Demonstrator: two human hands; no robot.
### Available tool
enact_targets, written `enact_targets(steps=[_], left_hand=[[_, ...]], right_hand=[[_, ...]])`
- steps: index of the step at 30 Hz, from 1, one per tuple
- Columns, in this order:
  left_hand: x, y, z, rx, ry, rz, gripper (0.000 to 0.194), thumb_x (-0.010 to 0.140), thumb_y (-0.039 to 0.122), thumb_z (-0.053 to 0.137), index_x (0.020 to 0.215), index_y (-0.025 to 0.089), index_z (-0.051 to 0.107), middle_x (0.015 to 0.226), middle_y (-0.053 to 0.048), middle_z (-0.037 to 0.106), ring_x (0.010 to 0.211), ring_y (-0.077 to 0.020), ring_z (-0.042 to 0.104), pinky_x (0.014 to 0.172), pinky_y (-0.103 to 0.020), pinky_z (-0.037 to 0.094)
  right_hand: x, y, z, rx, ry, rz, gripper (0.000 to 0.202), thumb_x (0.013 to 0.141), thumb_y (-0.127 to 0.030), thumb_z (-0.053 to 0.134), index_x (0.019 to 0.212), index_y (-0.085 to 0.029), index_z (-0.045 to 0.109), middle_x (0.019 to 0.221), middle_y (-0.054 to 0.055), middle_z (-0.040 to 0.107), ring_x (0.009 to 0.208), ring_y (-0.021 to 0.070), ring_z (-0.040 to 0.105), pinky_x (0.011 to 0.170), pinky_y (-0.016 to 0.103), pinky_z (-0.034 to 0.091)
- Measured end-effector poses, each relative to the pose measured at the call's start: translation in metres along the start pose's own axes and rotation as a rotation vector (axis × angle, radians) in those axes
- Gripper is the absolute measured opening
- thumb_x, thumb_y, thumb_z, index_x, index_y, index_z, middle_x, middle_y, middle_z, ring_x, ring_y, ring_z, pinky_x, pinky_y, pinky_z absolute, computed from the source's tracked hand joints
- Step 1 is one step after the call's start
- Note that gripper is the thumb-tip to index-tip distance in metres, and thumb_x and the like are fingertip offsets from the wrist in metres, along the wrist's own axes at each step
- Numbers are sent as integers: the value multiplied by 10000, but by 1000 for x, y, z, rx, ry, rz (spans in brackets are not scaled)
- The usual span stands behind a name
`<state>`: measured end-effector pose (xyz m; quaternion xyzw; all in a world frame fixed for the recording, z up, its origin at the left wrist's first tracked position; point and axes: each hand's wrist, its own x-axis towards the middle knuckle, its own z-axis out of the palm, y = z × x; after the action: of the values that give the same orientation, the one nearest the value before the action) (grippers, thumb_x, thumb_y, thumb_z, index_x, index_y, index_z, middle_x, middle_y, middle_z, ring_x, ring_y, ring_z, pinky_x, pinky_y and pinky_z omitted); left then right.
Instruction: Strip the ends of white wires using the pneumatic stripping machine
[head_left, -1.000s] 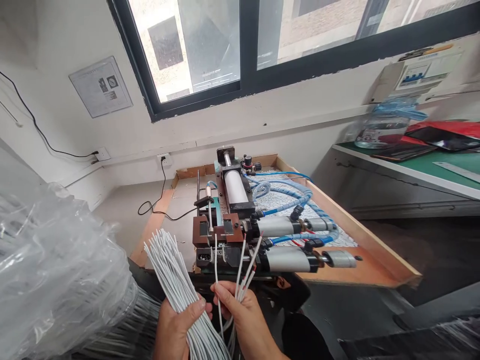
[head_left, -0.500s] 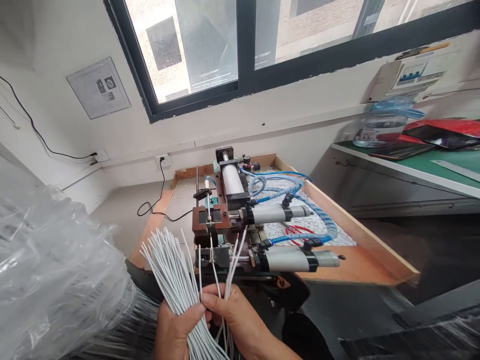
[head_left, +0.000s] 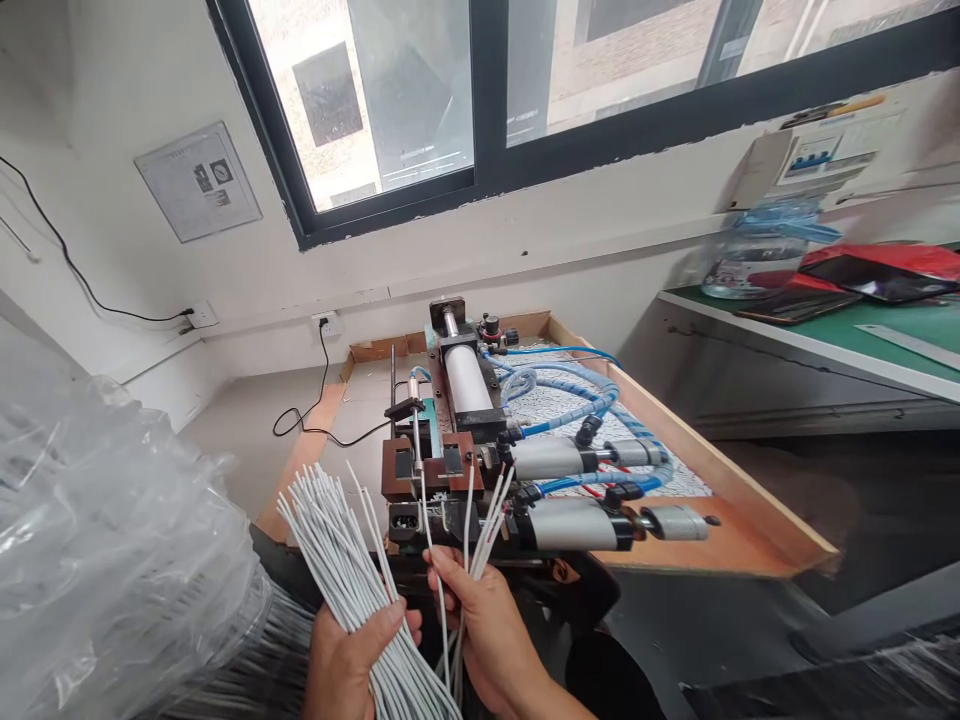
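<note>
At far left, a bulky clear bag [head_left: 127, 540] above a mass of grey wires. Next, a thick bundle [head_left: 326, 530] of white wires, tilted up and to the left, with ends fanned at the top and tails trailing down past the bottom edge. Around its middle, the left grip [head_left: 352, 650], closed on it: wrist low at the bottom edge, thumb laid slantwise across the front toward the upper right, fingers wrapped behind, with tips visible beyond the bundle's right side.

In the middle, a single wire [head_left: 426, 525], nearly upright, with its tip in line with the gap between the brown blocks [head_left: 390, 470] of the machine [head_left: 480, 420]; cannot tell contact from mere closeness there. Lower down on that wire, the right grip [head_left: 491, 620], just beside the left one, pinching it between the tips of thumb and forefinger, with forearm aslant from the lower right. Also within that grip, several more strands [head_left: 487, 540], leaning up to the right in a loose fan before the machine.

Farther right, silver cylinders [head_left: 570, 525] and blue hoses [head_left: 585, 482], inside a low wooden tray [head_left: 727, 460]. At far right, a green desk [head_left: 930, 325] with a bottle [head_left: 757, 260] and a ruler [head_left: 911, 345] on top.
</note>
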<state>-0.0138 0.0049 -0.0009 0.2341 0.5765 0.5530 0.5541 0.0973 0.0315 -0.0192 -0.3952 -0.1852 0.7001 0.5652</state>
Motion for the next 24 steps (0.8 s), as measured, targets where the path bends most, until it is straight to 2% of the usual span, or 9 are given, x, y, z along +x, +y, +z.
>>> enact_targets(steps=[7,11,13,16,19,24], left_hand=[[-1,-3,0,54,13,63,235,445,200,725,608,117,576,445,-28,619,433,-203,581,451,-324,468],[-1,-1,1,83,-65,70,295,442,209,721,699,103,622,461,-36,626,426,-178,559,440,-289,442],[1,0,1,86,-120,78,367,434,212,721,770,89,637,503,-52,644,459,-183,565,464,-290,442],[2,0,1,43,-147,92,357,438,203,717,771,99,640,579,-58,663,544,-209,592,562,-327,463],[0,0,1,16,-86,62,242,466,193,714,677,119,622,581,-47,661,592,-231,612,604,-359,473],[-3,3,3,-6,-7,5,238,449,191,731,633,116,601,541,-40,645,590,-243,627,572,-353,485]], right_hand=[[2,-1,2,86,-12,77,255,553,-337,694,608,-98,623,461,-36,459,393,38,308,385,169,209],[-4,0,5,43,-247,186,268,562,-366,686,573,-118,585,452,-32,473,376,58,370,396,195,278],[-8,1,6,-13,-290,143,248,545,-330,708,583,-114,593,450,-29,487,397,67,400,426,204,309],[-13,3,5,-50,-148,7,244,563,-327,704,629,-109,615,468,-27,507,432,64,402,447,194,305],[-12,5,3,-53,-33,-55,250,594,-343,682,665,-113,615,516,-15,536,440,59,392,431,186,275],[-1,5,1,-11,28,-57,237,605,-327,669,565,-112,578,478,-32,488,415,51,344,412,180,242]])
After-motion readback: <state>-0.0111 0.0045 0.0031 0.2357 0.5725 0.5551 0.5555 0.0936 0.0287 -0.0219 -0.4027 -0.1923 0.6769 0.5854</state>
